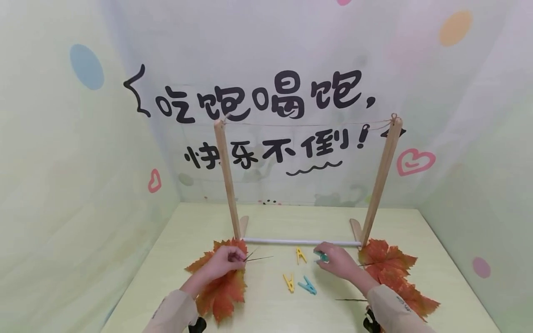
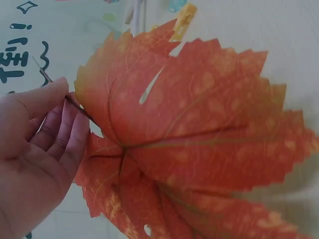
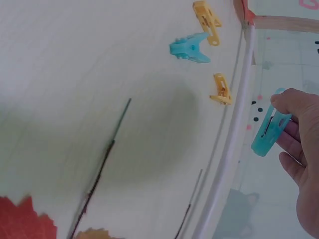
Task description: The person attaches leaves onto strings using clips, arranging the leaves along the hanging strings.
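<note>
My left hand (image 1: 225, 262) pinches the thin dark stem (image 2: 76, 105) of an artificial maple leaf (image 2: 199, 104), red-orange with a toothed edge. A second leaf (image 2: 192, 214) overlaps below it in the left wrist view. My right hand (image 1: 340, 262) holds a teal clothespin (image 3: 269, 128) between thumb and fingers, close over the table. Between the hands, a yellow clothespin (image 1: 300, 255), another yellow clothespin (image 1: 289, 283) and a blue clothespin (image 1: 307, 285) lie on the tabletop.
Behind the hands stands a frame with a left wooden post (image 1: 226, 180), a right wooden post (image 1: 381, 185) and a white bottom rod (image 1: 291, 241). Thin twine (image 1: 300, 124) spans the post tops. More red leaves (image 1: 387, 260) lie at the right, stems pointing inward.
</note>
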### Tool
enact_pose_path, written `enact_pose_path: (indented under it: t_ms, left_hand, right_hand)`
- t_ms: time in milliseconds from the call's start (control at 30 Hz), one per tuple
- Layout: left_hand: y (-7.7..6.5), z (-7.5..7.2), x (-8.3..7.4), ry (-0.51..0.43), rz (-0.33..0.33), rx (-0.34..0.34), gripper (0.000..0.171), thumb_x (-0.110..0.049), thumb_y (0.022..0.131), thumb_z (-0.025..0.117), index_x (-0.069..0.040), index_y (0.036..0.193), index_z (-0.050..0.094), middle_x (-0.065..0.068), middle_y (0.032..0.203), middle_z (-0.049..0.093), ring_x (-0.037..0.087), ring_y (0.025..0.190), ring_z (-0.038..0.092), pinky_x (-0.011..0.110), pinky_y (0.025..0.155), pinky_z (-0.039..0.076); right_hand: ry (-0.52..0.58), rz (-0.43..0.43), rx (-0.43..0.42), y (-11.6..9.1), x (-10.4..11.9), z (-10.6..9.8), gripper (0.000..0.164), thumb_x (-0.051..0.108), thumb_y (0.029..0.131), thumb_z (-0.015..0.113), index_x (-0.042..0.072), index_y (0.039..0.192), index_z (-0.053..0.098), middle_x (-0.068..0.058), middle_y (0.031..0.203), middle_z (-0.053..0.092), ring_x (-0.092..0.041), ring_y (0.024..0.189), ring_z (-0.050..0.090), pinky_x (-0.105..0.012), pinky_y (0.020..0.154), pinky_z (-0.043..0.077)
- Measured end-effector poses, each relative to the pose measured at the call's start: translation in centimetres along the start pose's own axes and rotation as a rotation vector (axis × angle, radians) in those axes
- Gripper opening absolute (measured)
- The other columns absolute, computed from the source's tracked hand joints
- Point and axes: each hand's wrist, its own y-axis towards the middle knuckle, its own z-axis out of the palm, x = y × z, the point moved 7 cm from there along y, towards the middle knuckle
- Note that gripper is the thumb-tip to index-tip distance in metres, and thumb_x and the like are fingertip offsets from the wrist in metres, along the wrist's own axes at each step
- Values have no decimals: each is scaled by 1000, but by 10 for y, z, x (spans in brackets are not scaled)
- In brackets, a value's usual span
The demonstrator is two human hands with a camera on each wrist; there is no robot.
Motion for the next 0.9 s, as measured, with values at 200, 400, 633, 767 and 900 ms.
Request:
enact_pose_path:
  t_ms: [200, 400, 633, 767, 900]
  left_hand:
    - [3, -6, -27, -53, 24, 4, 12, 2, 81, 64, 9, 90, 61, 11, 83, 63, 13, 74, 56, 20, 64, 49]
    - [14, -13, -34, -55, 24, -14, 15, 1, 81, 65, 9, 93, 61, 14, 82, 64, 13, 72, 57, 21, 64, 51]
    - [25, -26, -56, -51, 39, -60, 16, 2, 78, 67, 12, 90, 61, 10, 79, 64, 10, 68, 58, 21, 62, 51]
    - [32, -35, -66, -20, 36, -89, 15, 1, 77, 68, 9, 88, 62, 10, 78, 65, 11, 68, 58, 21, 63, 51]
    - [38, -40, -74, -7, 19, -95, 14, -1, 78, 68, 6, 88, 63, 11, 81, 65, 14, 72, 61, 25, 67, 53]
  right_hand:
    - [9, -38, -25, 9, 9, -25, 25, 11, 75, 73, 3, 97, 63, -2, 85, 62, -12, 72, 55, -27, 65, 50]
    - [3, -70, -51, 19, 18, -47, 27, 9, 74, 74, 3, 97, 63, -3, 86, 63, -12, 73, 57, -27, 66, 52]
    - [72, -86, -113, 25, 27, -68, 27, 6, 73, 73, 1, 97, 62, -5, 86, 63, -14, 75, 59, -31, 66, 53]
    - [128, -106, -164, 28, 30, -76, 27, 4, 73, 74, -1, 97, 62, -9, 86, 64, -15, 76, 60, -35, 67, 53]
    - [131, -174, -225, 32, 37, -86, 29, 2, 69, 76, -1, 95, 63, -7, 84, 64, -15, 75, 60, -31, 66, 53]
